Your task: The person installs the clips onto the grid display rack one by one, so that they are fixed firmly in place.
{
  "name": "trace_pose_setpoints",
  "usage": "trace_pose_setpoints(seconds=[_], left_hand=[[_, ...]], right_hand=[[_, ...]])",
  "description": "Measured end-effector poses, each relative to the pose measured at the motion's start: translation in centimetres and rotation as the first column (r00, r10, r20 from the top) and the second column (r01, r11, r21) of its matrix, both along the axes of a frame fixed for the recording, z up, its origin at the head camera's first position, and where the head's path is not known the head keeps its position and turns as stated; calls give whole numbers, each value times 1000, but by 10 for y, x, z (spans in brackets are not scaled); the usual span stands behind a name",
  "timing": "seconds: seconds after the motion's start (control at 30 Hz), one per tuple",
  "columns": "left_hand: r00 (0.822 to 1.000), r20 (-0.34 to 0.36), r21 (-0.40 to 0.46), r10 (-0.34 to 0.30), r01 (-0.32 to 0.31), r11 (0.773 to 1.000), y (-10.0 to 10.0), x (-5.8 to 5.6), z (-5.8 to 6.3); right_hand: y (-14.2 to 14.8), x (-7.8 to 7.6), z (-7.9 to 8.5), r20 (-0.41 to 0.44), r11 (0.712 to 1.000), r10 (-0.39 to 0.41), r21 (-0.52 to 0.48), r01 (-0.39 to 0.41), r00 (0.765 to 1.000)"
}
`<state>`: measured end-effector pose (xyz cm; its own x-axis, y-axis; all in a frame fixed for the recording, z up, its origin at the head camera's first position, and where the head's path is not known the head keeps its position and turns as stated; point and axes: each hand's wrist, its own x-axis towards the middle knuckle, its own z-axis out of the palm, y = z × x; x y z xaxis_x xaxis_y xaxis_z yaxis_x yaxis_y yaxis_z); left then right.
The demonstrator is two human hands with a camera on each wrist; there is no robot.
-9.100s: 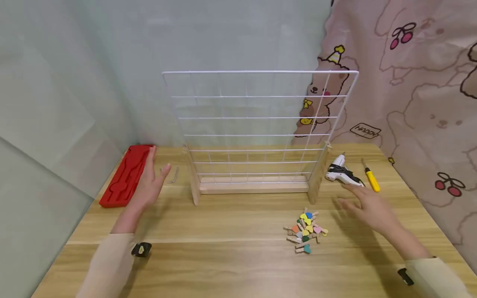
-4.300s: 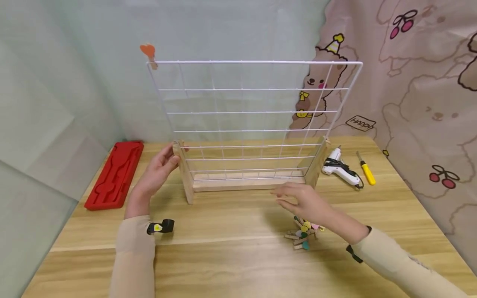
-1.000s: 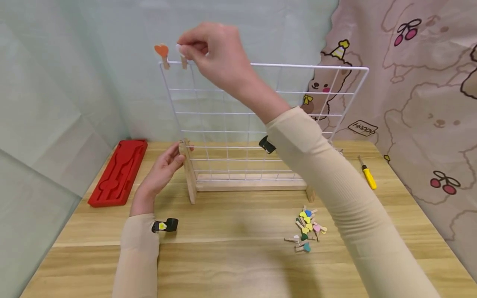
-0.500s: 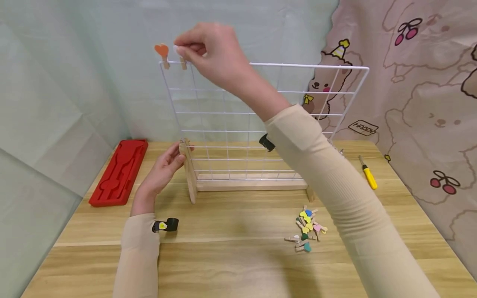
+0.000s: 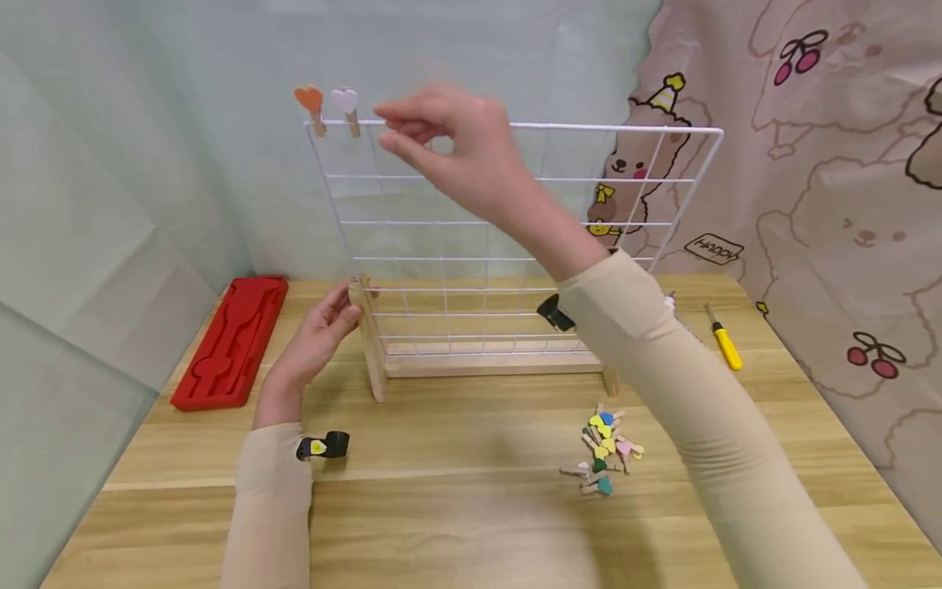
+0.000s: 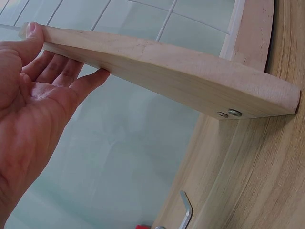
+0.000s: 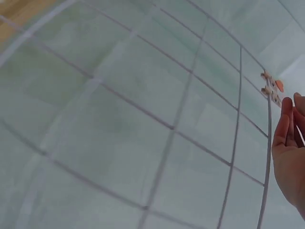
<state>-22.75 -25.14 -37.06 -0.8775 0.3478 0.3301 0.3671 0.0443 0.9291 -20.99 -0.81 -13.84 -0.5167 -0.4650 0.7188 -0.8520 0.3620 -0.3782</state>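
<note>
A white wire grid (image 5: 441,222) stands upright between two wooden side posts. My left hand (image 5: 320,331) holds the left wooden post (image 5: 372,343), thumb on its front edge and fingers on its outer face, as the left wrist view shows. Clipped to the grid's top wire at the left are a clothespin with an orange heart (image 5: 310,100) and one with a pale lilac heart (image 5: 344,101). Just right of them, my right hand (image 5: 471,151) is apart from both, thumb and fingers parted with nothing between them. Several heart clothespins (image 5: 605,442) lie piled on the table.
A red moulded tray (image 5: 231,343) lies at the left. At the right are a screwdriver with a yellow handle (image 5: 727,348) and a white glue gun (image 5: 670,301), mostly hidden behind the sleeve. A hex key (image 6: 187,210) lies beside the left post.
Both hearts have been clipped on since the oldest frame. Over the last half second my right hand has let go of the lilac-heart clothespin and moved right. The left hand keeps its hold.
</note>
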Motion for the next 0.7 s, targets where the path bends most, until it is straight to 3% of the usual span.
trace_pose_setpoints(seconds=[0.13, 0.23, 0.33, 0.5, 0.7], left_hand=[[1000, -1, 17, -15, 15, 1000, 0, -1, -1], [1000, -2, 17, -13, 13, 1000, 0, -2, 0], [1000, 2, 5, -4, 4, 1000, 1, -2, 1], [1000, 5, -13, 2, -2, 1000, 2, -2, 1], [1000, 0, 6, -11, 11, 1000, 2, -2, 1]], right_hand=[[20, 4, -37, -137, 995, 96, -8, -98, 986], [38, 5, -74, -159, 990, 139, -3, -141, 978], [58, 17, -112, -89, 988, 157, 27, -155, 984], [98, 43, -176, 76, 984, 95, 145, -105, 993], [143, 72, -245, 267, 972, 35, 216, -95, 963]])
